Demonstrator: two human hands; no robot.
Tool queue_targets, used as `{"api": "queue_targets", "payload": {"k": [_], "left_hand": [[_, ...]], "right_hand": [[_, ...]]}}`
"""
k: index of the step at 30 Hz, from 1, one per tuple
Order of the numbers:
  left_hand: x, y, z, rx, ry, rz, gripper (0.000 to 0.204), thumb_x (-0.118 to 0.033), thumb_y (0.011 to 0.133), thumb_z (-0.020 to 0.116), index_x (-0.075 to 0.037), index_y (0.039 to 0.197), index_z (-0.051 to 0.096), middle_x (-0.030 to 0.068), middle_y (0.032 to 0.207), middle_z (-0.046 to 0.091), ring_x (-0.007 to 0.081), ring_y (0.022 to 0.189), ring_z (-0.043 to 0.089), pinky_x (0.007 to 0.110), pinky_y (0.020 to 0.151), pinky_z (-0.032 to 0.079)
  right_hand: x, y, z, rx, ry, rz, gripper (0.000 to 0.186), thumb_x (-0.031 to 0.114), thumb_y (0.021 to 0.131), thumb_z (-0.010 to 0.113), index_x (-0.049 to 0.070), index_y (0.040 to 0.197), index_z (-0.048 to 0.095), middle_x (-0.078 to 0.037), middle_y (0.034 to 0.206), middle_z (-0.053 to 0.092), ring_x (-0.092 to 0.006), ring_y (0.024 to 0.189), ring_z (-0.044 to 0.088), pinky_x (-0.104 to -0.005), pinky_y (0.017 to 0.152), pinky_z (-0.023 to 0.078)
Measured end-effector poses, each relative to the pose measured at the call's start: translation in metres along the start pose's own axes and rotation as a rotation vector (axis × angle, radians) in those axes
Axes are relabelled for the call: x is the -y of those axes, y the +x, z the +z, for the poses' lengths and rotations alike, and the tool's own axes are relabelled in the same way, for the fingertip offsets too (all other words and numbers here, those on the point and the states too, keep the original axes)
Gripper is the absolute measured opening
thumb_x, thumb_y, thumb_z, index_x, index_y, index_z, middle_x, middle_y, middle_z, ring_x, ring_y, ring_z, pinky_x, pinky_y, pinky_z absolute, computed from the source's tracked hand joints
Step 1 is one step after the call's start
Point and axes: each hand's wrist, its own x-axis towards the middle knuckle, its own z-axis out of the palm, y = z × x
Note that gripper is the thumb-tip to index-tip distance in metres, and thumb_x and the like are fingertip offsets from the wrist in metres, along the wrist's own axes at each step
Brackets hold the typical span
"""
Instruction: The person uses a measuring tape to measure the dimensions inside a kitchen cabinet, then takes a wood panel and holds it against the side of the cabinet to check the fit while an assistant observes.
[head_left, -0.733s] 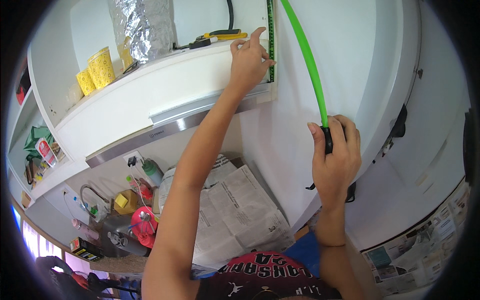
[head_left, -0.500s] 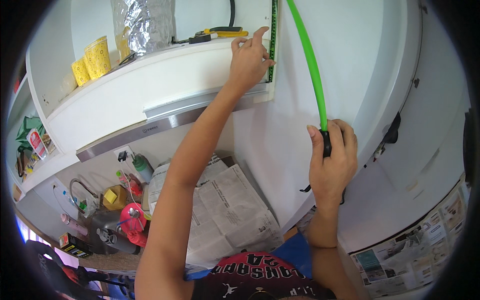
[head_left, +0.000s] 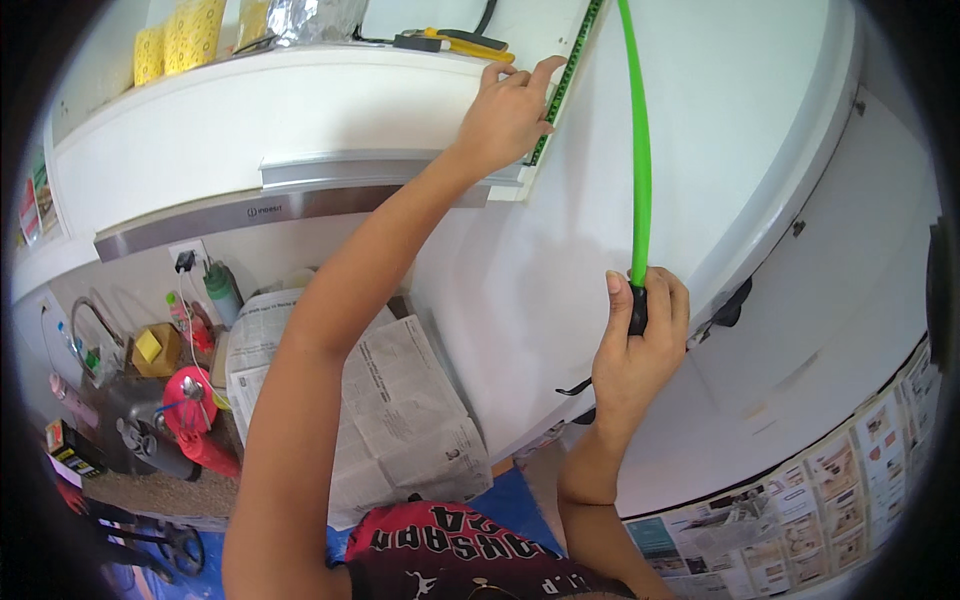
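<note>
A green tape measure blade [head_left: 641, 170] bows down from the top of the view into my right hand [head_left: 642, 345]. That hand is closed round its black case [head_left: 638, 310], in front of a large white panel. The marked side of the blade [head_left: 565, 90] runs along the right edge of the white cabinet [head_left: 300, 105]. At this edge my left hand [head_left: 507, 115] has its fingers bent, with thumb and index fingertip on the strip. The upper loop of the blade is out of view.
Yellow-handled pliers [head_left: 468, 43] and yellow paper cups [head_left: 192, 35] stand on the cabinet shelf. A steel hood edge [head_left: 290, 212] runs beneath. Below are newspaper sheets [head_left: 400, 400], a sink with bottles, and a pink lid [head_left: 190, 400]. More newspaper [head_left: 790, 520] lies lower right.
The view has shifted and tilted, so the cabinet sits higher. My right hand and the case appear slightly lower and further left. My left hand stays at the cabinet edge.
</note>
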Motion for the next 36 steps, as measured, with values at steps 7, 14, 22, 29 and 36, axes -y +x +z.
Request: {"api": "queue_targets", "payload": {"k": [7, 14, 22, 29, 36], "left_hand": [[0.000, -0.003, 0.001, -0.011, 0.026, -0.003, 0.085, -0.008, 0.081, 0.084, -0.008, 0.153, 0.041, 0.0048, 0.082, 0.073, 0.0264, 0.098, 0.070, 0.048, 0.113, 0.033], [-0.006, 0.001, -0.007, 0.037, 0.033, 0.000, 0.084, -0.008, 0.080, 0.086, -0.004, 0.150, 0.040, 0.0119, 0.085, 0.073, 0.0321, 0.102, 0.071, 0.049, 0.112, 0.038], [-0.007, 0.001, -0.006, 0.038, 0.035, -0.013, 0.084, -0.008, 0.080, 0.086, -0.004, 0.150, 0.040, 0.0125, 0.085, 0.073, 0.0324, 0.102, 0.070, 0.048, 0.113, 0.037], [-0.003, 0.002, 0.001, 0.024, 0.042, -0.030, 0.086, -0.011, 0.082, 0.085, -0.010, 0.155, 0.040, 0.0036, 0.083, 0.076, 0.0256, 0.100, 0.070, 0.048, 0.114, 0.032], [-0.002, 0.001, -0.001, 0.051, -0.041, -0.045, 0.086, -0.013, 0.082, 0.085, -0.010, 0.155, 0.040, 0.0017, 0.081, 0.076, 0.0227, 0.093, 0.070, 0.046, 0.115, 0.030]], "right_hand": [[0.004, 0.000, -0.002, 0.020, 0.038, 0.040, 0.030, 0.028, 0.098, 0.077, 0.002, 0.111, 0.072, -0.013, 0.115, 0.067, -0.0319, 0.102, 0.066, -0.0435, 0.082, 0.054], [0.005, -0.001, -0.002, 0.021, 0.017, 0.033, 0.029, 0.028, 0.098, 0.077, 0.002, 0.111, 0.073, -0.013, 0.115, 0.068, -0.0318, 0.102, 0.066, -0.0430, 0.082, 0.054], [0.006, 0.000, -0.002, 0.014, 0.018, 0.043, 0.030, 0.027, 0.097, 0.078, 0.001, 0.112, 0.073, -0.013, 0.113, 0.068, -0.0320, 0.102, 0.065, -0.0431, 0.083, 0.053], [0.002, -0.005, -0.002, 0.004, 0.015, 0.048, 0.031, 0.028, 0.096, 0.079, 0.001, 0.111, 0.073, -0.013, 0.114, 0.069, -0.0326, 0.103, 0.065, -0.0432, 0.084, 0.053], [-0.003, -0.012, -0.010, 0.029, 0.040, 0.022, 0.032, 0.028, 0.096, 0.079, -0.001, 0.109, 0.072, -0.014, 0.112, 0.069, -0.0338, 0.101, 0.065, -0.0440, 0.085, 0.053]]}}
